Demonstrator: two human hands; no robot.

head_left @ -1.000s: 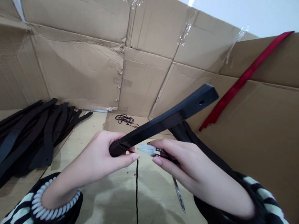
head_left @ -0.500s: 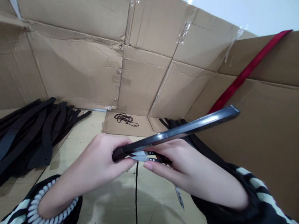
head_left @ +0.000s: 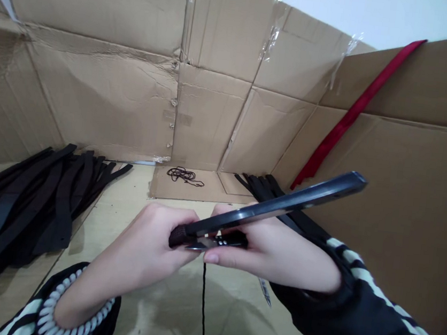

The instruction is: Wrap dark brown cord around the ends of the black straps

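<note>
My left hand (head_left: 154, 237) is closed around the cord-wrapped end of a long, glossy black strip (head_left: 279, 206), which rises to the right across my other hand. Dark cord (head_left: 178, 234) winds round that end, and a loose black cord (head_left: 203, 307) hangs below toward the near edge. In my right hand (head_left: 263, 247) is a small pair of thread snips (head_left: 215, 242), gripped by its black handles. Their blades lie just under the strip, close to the wrapped end and my left fingertips. Whether the blades touch the cord I cannot tell.
Many black strips (head_left: 38, 200) are heaped on the left of the table (head_left: 144, 298), with more strips (head_left: 263, 188) behind my right hand. A dark cord coil (head_left: 184, 176) lies at the back. Cardboard walls (head_left: 126, 102) surround the table; a red ribbon (head_left: 359, 107) hangs right. A clear pen-like object (head_left: 264, 292) lies below my right arm.
My right hand with the snips has shifted left and slightly down, and the blades look closer together. The strip's far end sits a little lower and further right.
</note>
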